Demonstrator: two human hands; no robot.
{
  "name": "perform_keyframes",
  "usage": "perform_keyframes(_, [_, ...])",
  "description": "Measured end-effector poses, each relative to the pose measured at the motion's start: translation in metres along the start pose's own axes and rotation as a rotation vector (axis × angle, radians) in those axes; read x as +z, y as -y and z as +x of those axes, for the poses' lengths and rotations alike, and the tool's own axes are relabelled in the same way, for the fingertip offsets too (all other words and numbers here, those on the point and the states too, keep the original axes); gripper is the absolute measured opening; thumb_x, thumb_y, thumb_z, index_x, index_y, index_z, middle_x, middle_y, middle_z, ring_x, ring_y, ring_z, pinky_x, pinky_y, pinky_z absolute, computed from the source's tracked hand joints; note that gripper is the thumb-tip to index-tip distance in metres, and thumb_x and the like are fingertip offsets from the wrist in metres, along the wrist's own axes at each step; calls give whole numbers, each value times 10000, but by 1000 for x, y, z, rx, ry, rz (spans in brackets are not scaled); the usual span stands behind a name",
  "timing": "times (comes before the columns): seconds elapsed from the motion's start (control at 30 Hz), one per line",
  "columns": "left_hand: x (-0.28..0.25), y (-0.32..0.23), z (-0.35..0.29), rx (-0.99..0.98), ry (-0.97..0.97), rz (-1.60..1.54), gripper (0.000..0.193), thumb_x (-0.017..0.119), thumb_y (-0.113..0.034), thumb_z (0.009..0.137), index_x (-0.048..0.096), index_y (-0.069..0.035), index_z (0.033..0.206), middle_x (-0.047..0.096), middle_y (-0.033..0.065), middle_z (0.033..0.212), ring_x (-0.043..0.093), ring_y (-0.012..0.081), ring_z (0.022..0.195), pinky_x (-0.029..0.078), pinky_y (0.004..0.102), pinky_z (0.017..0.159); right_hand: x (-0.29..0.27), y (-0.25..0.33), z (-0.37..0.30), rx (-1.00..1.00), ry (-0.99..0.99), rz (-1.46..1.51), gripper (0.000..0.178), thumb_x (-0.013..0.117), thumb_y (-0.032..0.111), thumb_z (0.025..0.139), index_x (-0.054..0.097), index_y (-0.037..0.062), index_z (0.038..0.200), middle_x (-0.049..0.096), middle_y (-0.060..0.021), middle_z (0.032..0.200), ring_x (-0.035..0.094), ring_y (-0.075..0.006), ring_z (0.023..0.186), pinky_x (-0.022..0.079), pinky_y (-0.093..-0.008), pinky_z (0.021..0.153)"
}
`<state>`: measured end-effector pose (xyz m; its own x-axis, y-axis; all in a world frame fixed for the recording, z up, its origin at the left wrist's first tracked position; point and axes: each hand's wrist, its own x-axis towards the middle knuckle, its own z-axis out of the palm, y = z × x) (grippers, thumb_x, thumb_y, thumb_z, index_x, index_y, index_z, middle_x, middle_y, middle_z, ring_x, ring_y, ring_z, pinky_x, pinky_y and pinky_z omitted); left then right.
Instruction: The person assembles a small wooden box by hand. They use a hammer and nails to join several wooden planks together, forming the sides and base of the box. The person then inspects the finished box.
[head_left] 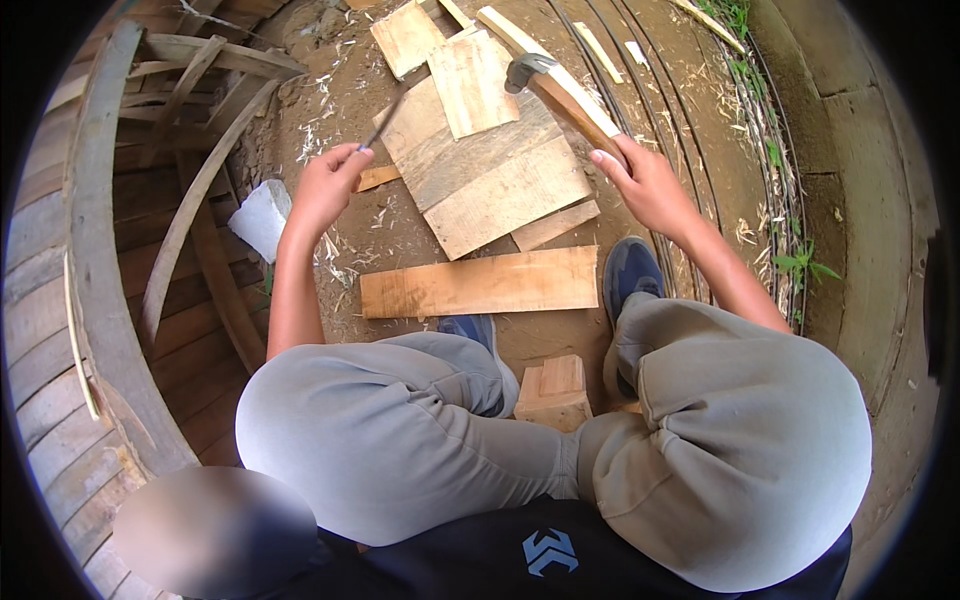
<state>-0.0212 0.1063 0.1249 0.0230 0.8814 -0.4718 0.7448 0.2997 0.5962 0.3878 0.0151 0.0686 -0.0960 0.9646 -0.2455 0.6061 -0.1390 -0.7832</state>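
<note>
My right hand [645,187] is closed around the wooden handle of a claw hammer [575,108]. The hammer's grey metal head is raised over the far right part of a stack of boards. Between the fingers of my left hand [328,190] is a thin dark rod [385,122], slanting up toward the boards; its exact kind is unclear. Below and between both hands lies a panel of joined planks [500,190] on the ground. A smaller pale board [472,85] rests on the panel's far part, with another square piece [407,40] beyond it.
Nearer my shoes, a long plank [480,283] lies crosswise. A wood block [555,390] sits between my feet. At left are a white stone-like lump [262,218] and a curved timber frame [100,250]. Dark cables [680,120] run along the right, near a wall [870,200].
</note>
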Motion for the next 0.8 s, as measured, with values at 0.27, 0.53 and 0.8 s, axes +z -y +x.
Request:
perform_keyframes(0.27, [9, 9, -15, 9, 117, 294, 411, 752, -397, 887, 792, -21, 1048, 609, 68, 621, 575, 115, 645, 470, 321, 624, 11, 19, 18, -35, 115, -160, 400, 518, 393, 1059, 560, -5, 1040, 613, -256, 790, 598, -438, 734, 463, -501, 701])
perform_keyframes(0.53, [9, -28, -9, 120, 14, 570, 334, 728, -376, 872, 795, -140, 1098, 757, 192, 931, 742, 338, 898, 559, 409, 816, 4, 27, 25, -97, 160, -288, 383, 490, 376, 1068, 505, -6, 1046, 639, -284, 820, 624, -491, 792, 470, -542, 729])
perform_keyframes(0.8, [10, -46, -5, 39, 22, 642, 313, 734, -377, 844, 804, -192, 1087, 762, 172, 950, 736, 339, 919, 559, 419, 835, -4, 31, 28, -72, 196, -276, 417, 477, 391, 1069, 507, -26, 1059, 635, -302, 867, 615, -496, 844, 462, -541, 767])
